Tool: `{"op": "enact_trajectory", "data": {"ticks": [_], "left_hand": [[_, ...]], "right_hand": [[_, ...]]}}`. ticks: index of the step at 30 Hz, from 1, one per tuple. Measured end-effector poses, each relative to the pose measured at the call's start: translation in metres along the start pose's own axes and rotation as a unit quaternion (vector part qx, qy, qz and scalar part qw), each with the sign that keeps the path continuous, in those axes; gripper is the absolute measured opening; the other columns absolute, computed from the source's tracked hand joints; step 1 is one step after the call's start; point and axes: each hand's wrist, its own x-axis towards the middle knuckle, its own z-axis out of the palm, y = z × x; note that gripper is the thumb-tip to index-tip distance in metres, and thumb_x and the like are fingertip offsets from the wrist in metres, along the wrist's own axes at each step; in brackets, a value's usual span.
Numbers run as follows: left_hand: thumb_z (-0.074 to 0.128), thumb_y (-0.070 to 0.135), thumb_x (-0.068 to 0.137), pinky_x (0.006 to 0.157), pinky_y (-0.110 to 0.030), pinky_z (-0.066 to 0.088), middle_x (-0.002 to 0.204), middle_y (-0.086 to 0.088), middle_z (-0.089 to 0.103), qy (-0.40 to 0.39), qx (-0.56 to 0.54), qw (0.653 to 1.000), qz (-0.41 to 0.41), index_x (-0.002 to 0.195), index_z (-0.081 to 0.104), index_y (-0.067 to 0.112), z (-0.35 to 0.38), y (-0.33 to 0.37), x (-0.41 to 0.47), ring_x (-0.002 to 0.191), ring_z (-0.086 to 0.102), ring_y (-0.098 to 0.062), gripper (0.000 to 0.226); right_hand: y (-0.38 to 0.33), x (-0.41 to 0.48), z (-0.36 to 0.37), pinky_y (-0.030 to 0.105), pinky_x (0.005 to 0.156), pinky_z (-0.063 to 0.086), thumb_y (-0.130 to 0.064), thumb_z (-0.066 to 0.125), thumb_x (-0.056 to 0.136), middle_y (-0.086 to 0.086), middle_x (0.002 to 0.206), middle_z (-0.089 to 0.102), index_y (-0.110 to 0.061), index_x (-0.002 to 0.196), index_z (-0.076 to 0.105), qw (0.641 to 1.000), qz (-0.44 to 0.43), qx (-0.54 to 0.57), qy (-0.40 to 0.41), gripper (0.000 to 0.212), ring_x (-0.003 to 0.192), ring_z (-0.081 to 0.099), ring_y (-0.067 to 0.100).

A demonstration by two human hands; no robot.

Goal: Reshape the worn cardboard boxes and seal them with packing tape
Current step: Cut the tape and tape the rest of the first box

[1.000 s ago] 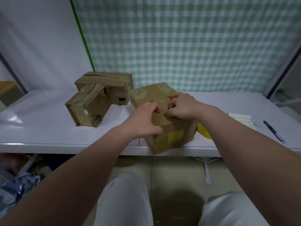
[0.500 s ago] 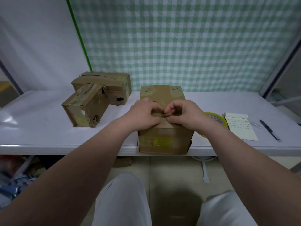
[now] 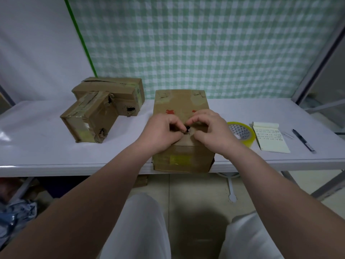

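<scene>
Head view, only one available.

Worn brown cardboard box [image 3: 180,107] sits centre, at the near edge of the white table [image 3: 37,146]. Red print on its top, yellowish tape patch on the near face. Small dark hole in the top, close to the near edge.

Both hands are on the box top, meeting at that hole. Left hand [image 3: 160,130]: fingers [image 3: 174,126] curled tight, thumb and forefinger pinching a small scrap of torn cardboard at the hole's edge. Right hand [image 3: 211,131]: fingers [image 3: 200,118] curled in an arch with tips at the hole, thumb lying on the top. Cannot tell whether it actually grips anything.

Roll of clear yellowish packing tape [image 3: 241,132] lies flat just right of the box, partly hidden by the right wrist. Further right, a pale yellow notepad [image 3: 268,137] with handwriting, then a dark pen [image 3: 303,140] near the right end.

Left side, well apart from the centre box: two more battered brown boxes touching each other. The nearer taped box [image 3: 89,120] has torn corners; the farther long box [image 3: 115,90] has a hole in its side.

Green-and-white checked cloth [image 3: 205,43] hangs behind the table. White-trousered knees [image 3: 141,221] sit at the bottom of the view. Crumpled blue-grey plastic [image 3: 15,215] lies on the floor under the left end.
</scene>
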Motion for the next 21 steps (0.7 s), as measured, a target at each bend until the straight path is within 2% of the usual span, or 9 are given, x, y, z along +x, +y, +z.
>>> {"op": "enact_trajectory", "data": {"ticks": [3, 6, 9, 11, 14, 17, 21], "left_hand": [[0.075, 0.008, 0.076, 0.071, -0.014, 0.047, 0.08, 0.011, 0.068, 0.004, -0.005, 1.0, 0.014, 0.072, 0.068, 0.027, -0.001, -0.002, -0.006, 0.079, 0.062, -0.005, 0.021], [0.076, 0.007, 0.075, 0.074, -0.024, 0.051, 0.082, 0.004, 0.068, 0.007, -0.004, 0.999, 0.032, 0.072, 0.07, 0.023, 0.0, -0.003, -0.01, 0.079, 0.062, -0.01, 0.017], [0.076, 0.007, 0.074, 0.077, -0.032, 0.052, 0.082, 0.003, 0.067, 0.015, -0.004, 0.999, 0.049, 0.072, 0.07, 0.023, 0.003, -0.007, -0.014, 0.081, 0.062, -0.012, 0.018], [0.076, 0.007, 0.074, 0.081, -0.036, 0.052, 0.083, 0.004, 0.067, 0.02, -0.012, 0.998, 0.06, 0.071, 0.068, 0.026, 0.004, -0.008, -0.018, 0.084, 0.062, -0.013, 0.021], [0.077, 0.01, 0.074, 0.087, -0.041, 0.049, 0.084, 0.007, 0.068, 0.03, -0.007, 0.997, 0.064, 0.069, 0.064, 0.036, 0.005, -0.006, -0.022, 0.089, 0.061, -0.013, 0.03], [0.076, 0.019, 0.074, 0.093, -0.046, 0.045, 0.085, 0.012, 0.068, 0.047, 0.002, 0.997, 0.053, 0.069, 0.061, 0.042, 0.007, -0.006, -0.027, 0.091, 0.06, -0.011, 0.028], [0.075, 0.018, 0.077, 0.098, -0.045, 0.038, 0.075, 0.022, 0.061, 0.078, 0.002, 0.996, 0.035, 0.069, 0.059, 0.039, 0.012, 0.0, -0.033, 0.083, 0.054, 0.004, 0.028]], "right_hand": [[-0.003, -0.003, 0.005, 0.018, 0.095, 0.019, -0.016, 0.054, 0.086, -0.001, 0.133, 0.045, -0.023, 0.109, 0.069, 0.995, -0.027, -0.088, -0.03, 0.028, 0.127, 0.03, 0.015], [-0.007, -0.002, 0.002, 0.03, 0.102, 0.023, -0.035, 0.036, 0.078, -0.001, 0.144, 0.036, -0.029, 0.114, 0.066, 0.978, -0.055, -0.186, -0.078, 0.048, 0.132, 0.024, 0.018], [-0.007, -0.001, 0.0, 0.036, 0.102, 0.022, -0.04, 0.031, 0.074, -0.005, 0.148, 0.031, -0.031, 0.113, 0.067, 0.961, -0.071, -0.245, -0.103, 0.053, 0.134, 0.02, 0.017], [-0.003, -0.003, 0.002, 0.034, 0.098, 0.022, -0.04, 0.036, 0.072, -0.005, 0.144, 0.037, -0.028, 0.102, 0.07, 0.97, -0.077, -0.217, -0.084, 0.047, 0.132, 0.025, 0.017], [0.004, -0.009, 0.008, 0.026, 0.098, 0.026, -0.037, 0.046, 0.068, -0.005, 0.129, 0.052, -0.024, 0.083, 0.073, 0.992, -0.072, -0.102, -0.012, 0.033, 0.122, 0.036, 0.016], [0.009, -0.017, 0.013, 0.004, 0.092, 0.022, -0.023, 0.056, 0.069, -0.006, 0.117, 0.06, -0.02, 0.078, 0.076, 0.995, -0.076, -0.043, 0.048, 0.022, 0.113, 0.04, 0.01], [0.01, -0.027, 0.019, 0.0, 0.09, 0.024, -0.015, 0.062, 0.065, -0.003, 0.106, 0.065, -0.017, 0.074, 0.075, 0.989, -0.1, -0.037, 0.105, 0.016, 0.106, 0.043, 0.011]]}}
